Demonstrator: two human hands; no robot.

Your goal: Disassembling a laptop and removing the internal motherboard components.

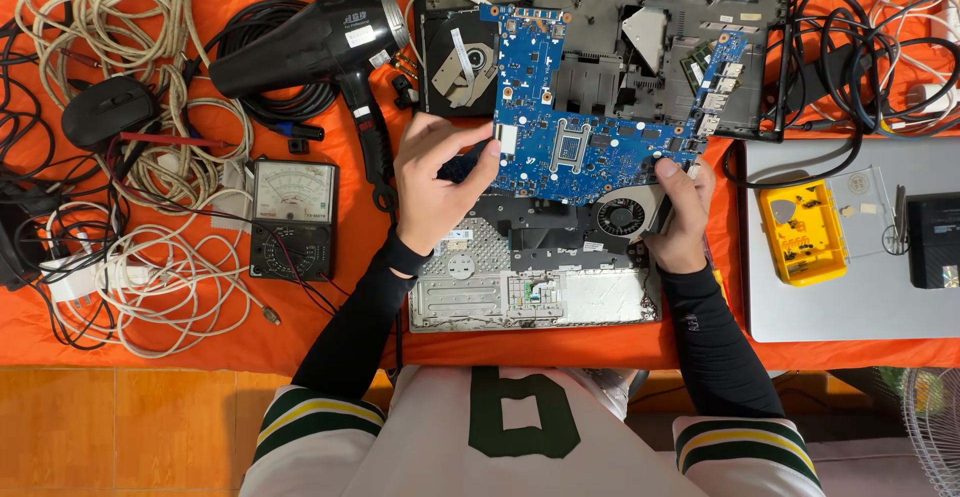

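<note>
Illumination is bright, even and diffuse, apparently from overhead, so the left hand [435, 182] and the right hand [682, 219] throw only short, soft shadows onto the grey metal laptop chassis [530, 292] beneath them. Mild glare appears on the glossy black plastic hair dryer [320, 42] to the left of the left hand and on the clear plastic lid of the yellow parts box [800, 232] to the right of the right hand. Focus is sharp throughout without motion blur; slight wide-angle bending shows toward the frame edges.
</note>
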